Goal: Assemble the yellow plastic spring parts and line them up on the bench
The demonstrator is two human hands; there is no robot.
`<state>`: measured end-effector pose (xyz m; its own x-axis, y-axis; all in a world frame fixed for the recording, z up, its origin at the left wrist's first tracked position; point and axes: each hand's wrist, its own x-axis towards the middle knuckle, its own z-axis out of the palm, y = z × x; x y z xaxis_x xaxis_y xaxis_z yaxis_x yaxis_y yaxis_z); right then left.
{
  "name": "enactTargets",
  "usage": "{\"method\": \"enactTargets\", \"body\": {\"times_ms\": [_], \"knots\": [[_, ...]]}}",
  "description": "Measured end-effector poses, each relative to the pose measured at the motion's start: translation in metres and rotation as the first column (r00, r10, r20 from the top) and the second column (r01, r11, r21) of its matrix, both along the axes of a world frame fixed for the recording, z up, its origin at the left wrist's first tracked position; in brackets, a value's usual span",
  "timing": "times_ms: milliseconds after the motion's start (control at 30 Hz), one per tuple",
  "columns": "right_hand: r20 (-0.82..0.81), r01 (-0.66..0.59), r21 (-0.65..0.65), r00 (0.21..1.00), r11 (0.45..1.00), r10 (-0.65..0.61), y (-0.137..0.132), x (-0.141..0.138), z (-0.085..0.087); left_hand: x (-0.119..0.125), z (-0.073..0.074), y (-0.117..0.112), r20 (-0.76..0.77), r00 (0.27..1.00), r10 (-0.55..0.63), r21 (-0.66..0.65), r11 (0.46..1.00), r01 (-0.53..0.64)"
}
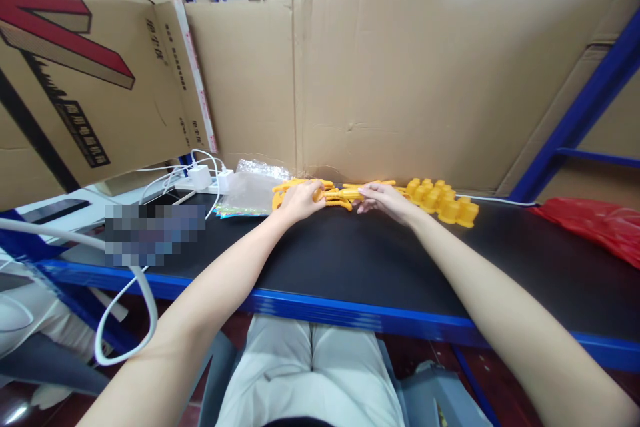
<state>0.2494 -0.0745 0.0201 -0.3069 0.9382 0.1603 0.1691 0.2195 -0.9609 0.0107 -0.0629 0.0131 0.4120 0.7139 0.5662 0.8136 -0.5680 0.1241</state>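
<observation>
Near the back of the black shelf top, my left hand (pixel 301 201) is closed around a long yellow plastic piece (pixel 345 193). My right hand (pixel 386 199) pinches the right end of this piece between thumb and fingers. The piece lies roughly level between both hands; its exact kind cannot be made out. More slim yellow plastic parts (pixel 310 183) lie behind and beneath the hands, partly hidden by them. Just right of my right hand stand several yellow cup-shaped plastic parts (pixel 440 200), grouped close together.
Clear plastic bags (pixel 254 192) lie left of my left hand. White chargers (pixel 200 177) and cables crowd the left end. A red plastic bag (pixel 595 223) rests at the right. Cardboard (pixel 400 87) walls the back; a blue metal edge (pixel 345 312) runs along the front.
</observation>
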Motion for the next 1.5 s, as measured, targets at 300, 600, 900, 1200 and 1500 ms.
{"method": "enactTargets", "body": {"times_ms": [300, 600, 900, 1200, 1500], "knots": [[-0.301, 0.307, 0.064, 0.913, 0.950, -0.275, 0.005, 0.006, 0.009, 0.003, -0.010, 0.001, 0.057, 0.975, -0.213, -0.009, 0.977, 0.214], [-0.310, 0.677, 0.242, 0.733, 0.695, -0.606, 0.033, 0.037, -0.004, 0.004, -0.029, 0.016, -0.221, 0.948, -0.229, -0.203, 0.962, 0.185], [0.108, 0.412, 0.726, 0.722, 0.550, -0.684, 0.030, 0.023, -0.015, 0.005, -0.023, 0.019, -0.241, 0.946, -0.217, -0.161, 0.970, 0.181], [0.628, -0.137, 0.771, 0.322, 0.622, -0.709, 0.037, -0.008, -0.010, 0.001, -0.015, 0.019, -0.176, 0.964, -0.201, -0.167, 0.971, 0.172], [0.679, -0.281, 0.734, 0.268, 0.618, -0.684, 0.060, -0.038, -0.025, -0.003, -0.017, 0.020, -0.153, 0.964, -0.218, -0.166, 0.967, 0.192]]}}
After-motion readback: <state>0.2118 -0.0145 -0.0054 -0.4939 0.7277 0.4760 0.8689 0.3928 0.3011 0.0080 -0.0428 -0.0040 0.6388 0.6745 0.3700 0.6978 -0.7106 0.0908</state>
